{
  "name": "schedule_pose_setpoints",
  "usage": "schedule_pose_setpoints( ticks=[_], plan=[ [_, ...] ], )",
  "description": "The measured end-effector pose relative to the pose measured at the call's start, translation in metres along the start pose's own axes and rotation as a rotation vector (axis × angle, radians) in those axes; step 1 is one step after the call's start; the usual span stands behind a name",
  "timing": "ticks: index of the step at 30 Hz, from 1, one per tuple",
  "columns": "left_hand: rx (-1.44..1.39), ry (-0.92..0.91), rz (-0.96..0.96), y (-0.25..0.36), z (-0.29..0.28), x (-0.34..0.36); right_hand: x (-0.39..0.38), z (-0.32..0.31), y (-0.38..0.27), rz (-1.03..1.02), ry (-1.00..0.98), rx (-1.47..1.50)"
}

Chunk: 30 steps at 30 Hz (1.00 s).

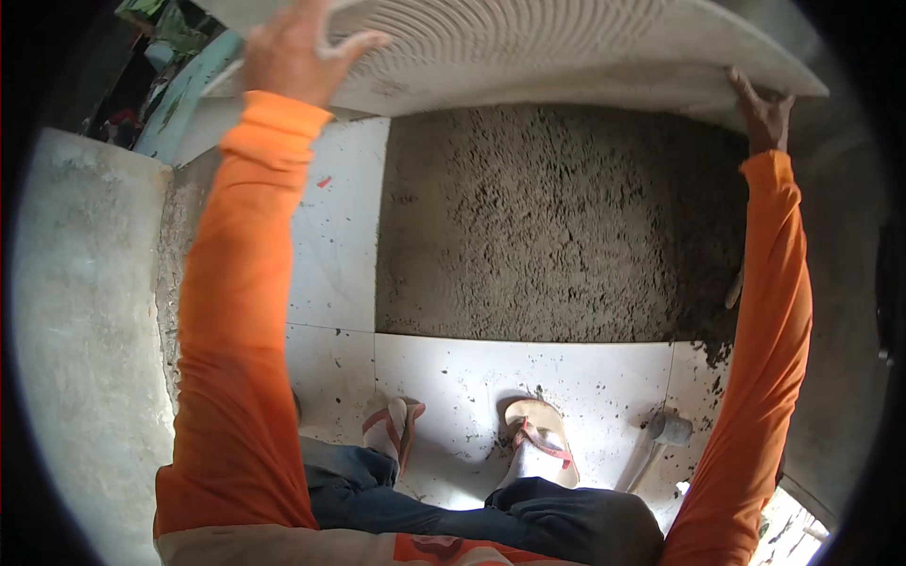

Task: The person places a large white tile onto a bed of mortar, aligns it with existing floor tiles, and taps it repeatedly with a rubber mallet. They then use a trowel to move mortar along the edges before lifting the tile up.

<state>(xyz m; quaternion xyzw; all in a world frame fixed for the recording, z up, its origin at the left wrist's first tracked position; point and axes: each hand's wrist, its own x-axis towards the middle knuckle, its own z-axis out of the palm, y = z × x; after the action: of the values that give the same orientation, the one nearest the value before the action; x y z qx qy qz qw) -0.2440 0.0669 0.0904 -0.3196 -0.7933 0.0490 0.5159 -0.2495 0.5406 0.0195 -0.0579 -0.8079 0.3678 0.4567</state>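
A large floor tile [557,71] is tilted up at the far side, its grey underside with curved ridges turned toward me. My left hand [300,52] grips it at the left, thumb stretched across the ridged face; the fingertips run out of the frame. At the tile's lower right corner, my right hand [763,111] holds the edge, some fingers hidden behind it. Below the tile spreads a bed of wet grey mortar [538,226], rough and lumpy in the middle and smoother on the left.
White laid tiles [330,236] border the mortar on the left and near sides, specked with crumbs. My sandalled feet [543,439] stand on the near tiles. A rubber mallet [670,429] lies to their right. Concrete walls [90,311] rise at both sides.
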Motion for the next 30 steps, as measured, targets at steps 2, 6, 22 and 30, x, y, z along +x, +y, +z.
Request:
schedule_pose_setpoints(
  ticks=[2, 6, 22, 30],
  plan=[
    [-0.025, -0.179, -0.218, 0.014, 0.008, 0.005, 0.015, -0.019, 0.023, 0.249, -0.321, 0.187],
    [-0.046, -0.300, -0.242, -0.002, -0.004, 0.020, 0.017, -0.012, 0.008, 0.179, -0.204, -0.001],
    [-0.437, -0.487, -0.458, -0.010, -0.221, 0.029, -0.079, -0.166, -0.121, -0.108, -0.097, 0.040],
    [-0.454, -0.582, -0.568, -0.041, -0.276, -0.036, -0.128, -0.162, -0.182, -0.076, -0.195, 0.069]
  ],
)
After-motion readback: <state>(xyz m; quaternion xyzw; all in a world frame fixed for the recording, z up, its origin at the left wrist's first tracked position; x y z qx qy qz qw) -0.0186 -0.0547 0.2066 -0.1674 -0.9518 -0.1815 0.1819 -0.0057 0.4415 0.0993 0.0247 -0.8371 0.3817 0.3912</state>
